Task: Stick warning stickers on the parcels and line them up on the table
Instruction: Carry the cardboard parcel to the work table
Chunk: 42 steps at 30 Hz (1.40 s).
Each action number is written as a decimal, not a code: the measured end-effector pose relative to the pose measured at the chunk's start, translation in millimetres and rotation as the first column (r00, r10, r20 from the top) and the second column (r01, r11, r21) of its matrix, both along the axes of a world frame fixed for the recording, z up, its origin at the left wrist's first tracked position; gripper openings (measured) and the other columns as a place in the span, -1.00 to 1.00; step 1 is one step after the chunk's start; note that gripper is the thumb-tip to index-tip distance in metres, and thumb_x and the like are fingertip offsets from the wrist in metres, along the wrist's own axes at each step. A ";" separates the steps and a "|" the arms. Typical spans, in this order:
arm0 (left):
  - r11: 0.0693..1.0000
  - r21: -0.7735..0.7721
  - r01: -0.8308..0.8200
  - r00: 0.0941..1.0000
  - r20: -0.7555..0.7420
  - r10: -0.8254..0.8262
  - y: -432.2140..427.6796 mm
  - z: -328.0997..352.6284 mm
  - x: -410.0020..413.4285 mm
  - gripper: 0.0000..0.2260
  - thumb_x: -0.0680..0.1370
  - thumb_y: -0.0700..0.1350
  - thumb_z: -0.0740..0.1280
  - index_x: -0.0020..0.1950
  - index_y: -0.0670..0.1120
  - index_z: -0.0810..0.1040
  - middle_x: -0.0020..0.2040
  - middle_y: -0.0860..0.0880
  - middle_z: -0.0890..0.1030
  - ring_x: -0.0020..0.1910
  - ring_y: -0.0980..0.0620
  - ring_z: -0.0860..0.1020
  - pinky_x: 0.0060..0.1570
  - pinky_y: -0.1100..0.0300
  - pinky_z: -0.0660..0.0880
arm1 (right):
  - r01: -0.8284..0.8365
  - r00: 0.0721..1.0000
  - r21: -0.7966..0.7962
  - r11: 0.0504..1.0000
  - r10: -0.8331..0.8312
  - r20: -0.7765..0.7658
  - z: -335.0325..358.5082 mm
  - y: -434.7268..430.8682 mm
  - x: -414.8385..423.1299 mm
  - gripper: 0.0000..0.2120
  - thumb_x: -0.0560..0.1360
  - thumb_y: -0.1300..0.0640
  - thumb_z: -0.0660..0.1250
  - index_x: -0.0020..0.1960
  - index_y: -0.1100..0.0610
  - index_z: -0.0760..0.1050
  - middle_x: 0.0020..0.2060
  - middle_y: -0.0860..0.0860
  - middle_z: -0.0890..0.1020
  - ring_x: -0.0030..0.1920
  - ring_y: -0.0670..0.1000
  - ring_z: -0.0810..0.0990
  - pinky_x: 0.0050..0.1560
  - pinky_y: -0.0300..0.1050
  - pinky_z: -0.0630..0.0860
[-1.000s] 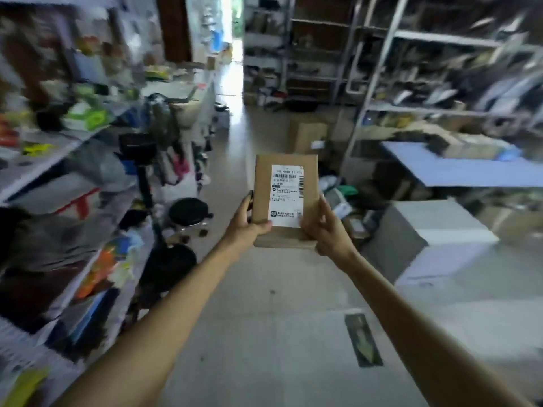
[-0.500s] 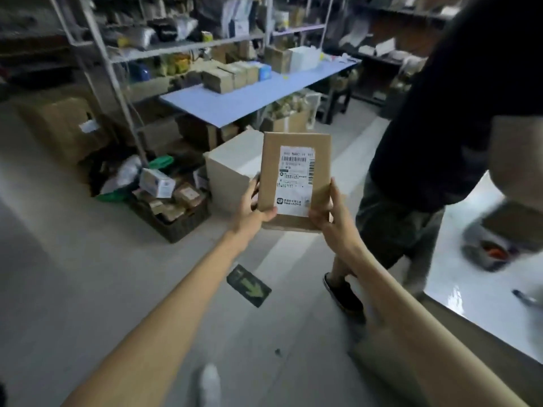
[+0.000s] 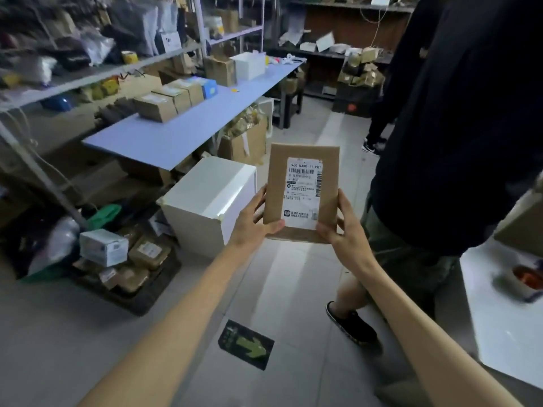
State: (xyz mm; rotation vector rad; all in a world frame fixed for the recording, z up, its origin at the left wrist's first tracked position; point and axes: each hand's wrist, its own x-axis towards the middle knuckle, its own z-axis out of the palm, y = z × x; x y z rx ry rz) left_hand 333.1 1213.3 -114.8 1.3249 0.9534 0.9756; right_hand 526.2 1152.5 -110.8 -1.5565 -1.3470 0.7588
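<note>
I hold a flat brown cardboard parcel (image 3: 276, 183) upright in front of me, its white shipping label facing me. My left hand (image 3: 252, 223) grips its lower left edge and my right hand (image 3: 343, 227) grips its lower right edge. The long blue table (image 3: 176, 136) stands ahead to the left. A row of brown parcels (image 3: 167, 101) and one blue box (image 3: 210, 88) sit along its back edge. No warning sticker shows on the parcel's face.
A person in dark clothes (image 3: 458, 136) stands close on my right. A white box (image 3: 211, 201) sits on the floor by the blue table, beside a black crate of parcels (image 3: 129, 265). Shelves line the left and back. A white table (image 3: 505, 327) is at right.
My view has swung right from the aisle toward the blue table, which is now nearer. The person has come into view. Both hands keep the same hold on the parcel.
</note>
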 end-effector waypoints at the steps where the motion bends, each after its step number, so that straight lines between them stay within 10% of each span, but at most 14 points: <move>1: 1.000 -0.001 0.015 1.000 -0.002 -0.015 16.3 -0.8 1.3 -0.26 0.43 -0.34 0.45 0.48 0.14 0.26 0.31 0.12 0.48 0.32 0.03 0.46 0.19 0.15 0.53 | 0.018 1.000 -0.013 1.000 -0.018 -0.018 -0.5 14.1 0.4 -0.23 0.50 0.24 0.36 0.55 -0.06 0.01 0.38 -0.17 0.38 0.31 -0.05 0.43 0.27 -0.02 0.47; 14: 0.991 0.001 0.136 0.990 0.046 -0.136 206.6 -9.6 73.5 -0.26 0.42 -0.36 0.44 0.52 0.00 0.24 0.37 -0.04 0.47 0.28 -0.04 0.51 -0.05 0.24 0.59 | 0.091 0.993 -0.003 0.996 -0.091 -0.081 -4.3 185.2 61.0 -0.26 0.53 0.30 0.32 0.56 -0.01 0.02 0.15 -0.39 0.39 -0.02 -0.57 0.40 -0.09 -0.63 0.38; 20: 0.989 0.019 0.146 0.989 0.028 -0.146 282.4 0.2 113.8 -0.26 0.43 -0.37 0.42 0.52 0.01 0.22 0.31 -0.02 0.47 0.12 0.14 0.55 -0.16 0.34 0.56 | 0.095 0.991 0.024 0.995 -0.092 -0.100 -1.1 264.0 101.0 -0.29 0.52 0.34 0.31 0.54 -0.01 0.08 0.14 -0.31 0.48 0.04 -0.46 0.46 -0.06 -0.51 0.45; 36: 0.984 0.002 0.176 0.984 0.007 -0.176 538.9 -13.1 194.6 -0.22 0.42 -0.37 0.44 0.53 -0.01 0.19 0.39 -0.02 0.41 0.14 0.26 0.50 -0.05 0.43 0.53 | 0.207 0.971 0.016 0.978 -0.204 -0.126 -4.1 507.9 168.2 -0.30 0.49 0.47 0.27 0.53 0.11 0.12 0.09 -0.35 0.42 0.02 -0.54 0.43 -0.12 -0.60 0.40; 42: 0.981 -0.047 0.189 0.982 -0.001 -0.189 631.5 -16.8 225.1 -0.19 0.41 -0.28 0.48 0.53 0.06 0.16 0.45 0.00 0.37 0.40 0.04 0.38 0.33 0.06 0.42 | 0.210 0.971 0.001 0.978 -0.208 -0.119 1.7 596.4 198.2 -0.30 0.51 0.45 0.27 0.54 0.12 0.09 0.12 -0.27 0.43 -0.03 -0.52 0.45 -0.19 -0.63 0.38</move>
